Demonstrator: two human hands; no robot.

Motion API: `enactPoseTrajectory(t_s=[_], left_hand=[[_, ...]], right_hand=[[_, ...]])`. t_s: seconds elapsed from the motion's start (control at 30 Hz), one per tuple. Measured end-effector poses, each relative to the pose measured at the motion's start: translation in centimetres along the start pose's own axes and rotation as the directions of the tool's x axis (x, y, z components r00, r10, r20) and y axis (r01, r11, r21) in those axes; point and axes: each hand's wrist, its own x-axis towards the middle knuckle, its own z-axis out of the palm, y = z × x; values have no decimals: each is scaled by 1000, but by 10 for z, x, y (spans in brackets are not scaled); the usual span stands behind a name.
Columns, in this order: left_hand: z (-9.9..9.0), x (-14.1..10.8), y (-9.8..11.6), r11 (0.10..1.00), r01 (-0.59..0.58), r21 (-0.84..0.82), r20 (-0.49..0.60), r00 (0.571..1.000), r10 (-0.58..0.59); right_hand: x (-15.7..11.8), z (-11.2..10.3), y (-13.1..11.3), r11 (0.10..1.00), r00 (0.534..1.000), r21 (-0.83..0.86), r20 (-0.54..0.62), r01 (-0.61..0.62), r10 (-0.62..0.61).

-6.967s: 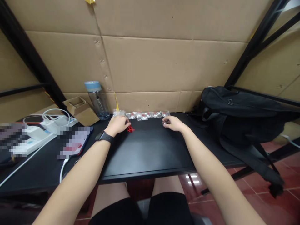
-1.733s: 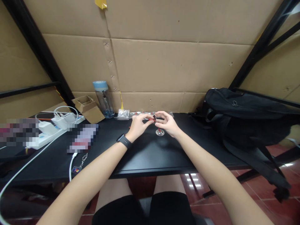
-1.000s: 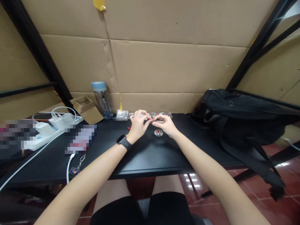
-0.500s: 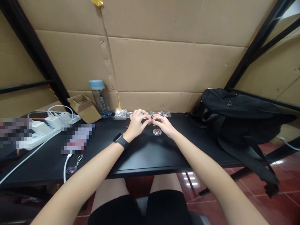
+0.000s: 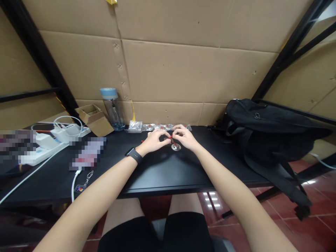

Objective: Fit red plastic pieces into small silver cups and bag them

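Over the black table, my left hand (image 5: 156, 140) and my right hand (image 5: 185, 137) meet fingertip to fingertip. Between them is a small red cord (image 5: 171, 137), pinched from both sides. A round silver metal disc (image 5: 176, 147) with a red piece at its centre lies just below the fingertips; another small metallic part beside the cord is mostly hidden by my left fingers. Behind my hands runs a row of clear plastic packets (image 5: 157, 127) with silver and red pieces inside. A bit of red shows left of my left hand.
On the left stand a blue-lidded bottle (image 5: 113, 110), an open cardboard box (image 5: 97, 120), a power strip (image 5: 52, 147) with cables, and a phone (image 5: 88, 154). A black bag (image 5: 262, 129) fills the right side.
Both hands have turned and their fingers opened out slightly, with my left hand lower. The red cord between the fingertips now shows more clearly.
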Motion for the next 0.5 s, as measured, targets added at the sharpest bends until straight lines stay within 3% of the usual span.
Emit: enactPoseTrajectory(t_s=[0.13,0.27,0.4,0.5], left_hand=[[-9,2,-10,989,8,149,-3,1000,-7],[-29,1,-39,945,98,313,-29,995,-93],[-44,-2,-68,890,157,428,84,974,-212],[-50,-7,-76,866,182,466,65,969,-238]], right_hand=[[2,-2,9,995,999,-99,-34,4,-7],[3,-10,27,943,997,-332,-69,-3,-22],[3,-19,40,865,996,-494,-44,-85,73],[3,-25,41,826,988,-549,10,-126,157]])
